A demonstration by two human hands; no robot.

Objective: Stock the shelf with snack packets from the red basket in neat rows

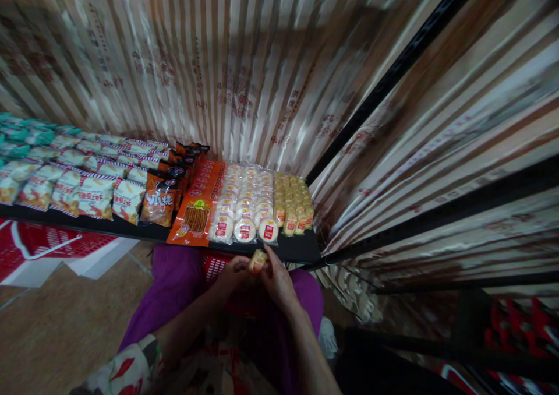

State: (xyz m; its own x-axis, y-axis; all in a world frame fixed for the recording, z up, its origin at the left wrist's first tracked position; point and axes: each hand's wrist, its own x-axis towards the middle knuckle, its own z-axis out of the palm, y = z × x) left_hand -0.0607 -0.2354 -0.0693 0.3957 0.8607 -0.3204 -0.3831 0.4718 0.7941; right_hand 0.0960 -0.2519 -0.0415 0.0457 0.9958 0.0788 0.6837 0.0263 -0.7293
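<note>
Two bare hands meet low in the middle of the view, just below the front edge of a black shelf. Between them is a small yellow packet with a red label, held clear of the shelf and just under the stock. The left hand curls in from the left with its fingers closed on the packet. The right hand comes in from the right, with its fingertips pinching the packet's other side. The picture is blurred here, so the exact finger positions are hard to tell.

Directly above the hands, at the right end of the shelf, stand rows of matching yellow packets. Just beside them to the left lie rows of round white cakes in clear wrap with red labels. Next comes a flat orange pack, then brown snack bags. Pale bags with striped tops run on toward the far left.

Under the hands, a red basket shows between the person's knees, which are in purple trousers. A patterned sleeve covers the left forearm. A second red basket sits on the floor at the left, below the shelf. Striped brown and cream sheeting covers the wall behind.
</note>
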